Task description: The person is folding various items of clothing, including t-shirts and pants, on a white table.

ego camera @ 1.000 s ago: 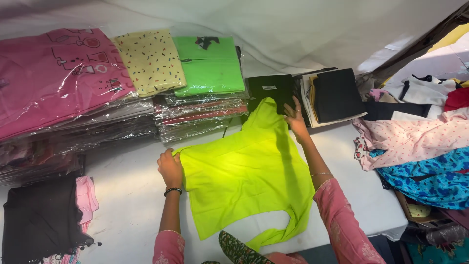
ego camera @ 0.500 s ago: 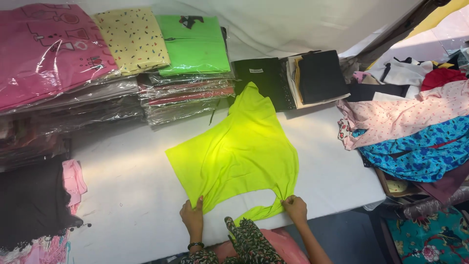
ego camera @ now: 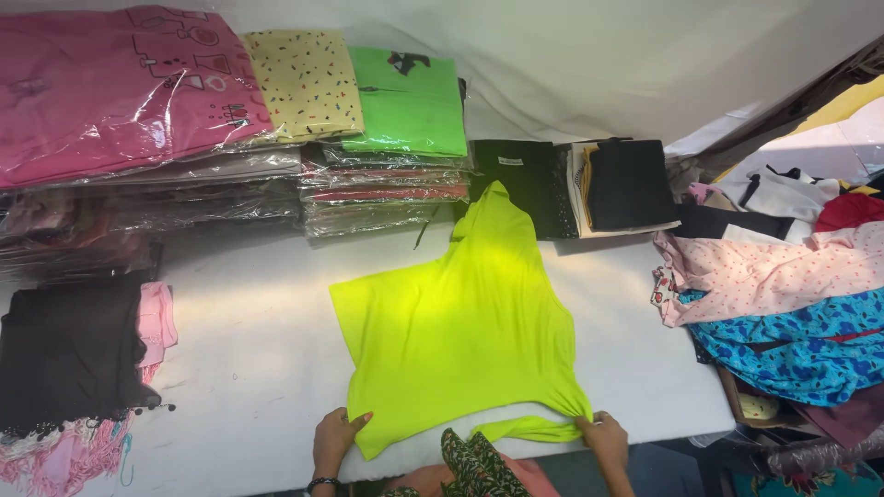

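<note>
At the near edge of the white surface [ego camera: 249, 368], the lower hem of a neon yellow garment [ego camera: 460, 331] is held by both hands. The left hand [ego camera: 336, 440] is closed on the near left corner of the cloth, and the right hand [ego camera: 606, 438] is clamped on the bunched near right corner, the two hands set well apart. The garment is spread flat across the middle of the surface, its narrow far end touching a black folded piece [ego camera: 525, 179].

For this hold to be kept well, even tension would best be applied from both corners, so that the gathered folds at the right are smoothed and the cloth is kept square to the near edge. Bare surface is seen to the left of the garment, before a dark cloth with pink trim [ego camera: 74, 354]. To the right, a heap of printed fabrics [ego camera: 783, 294] lies near. Farther off, stacks of wrapped clothing [ego camera: 276, 120] are ranged along the back.
</note>
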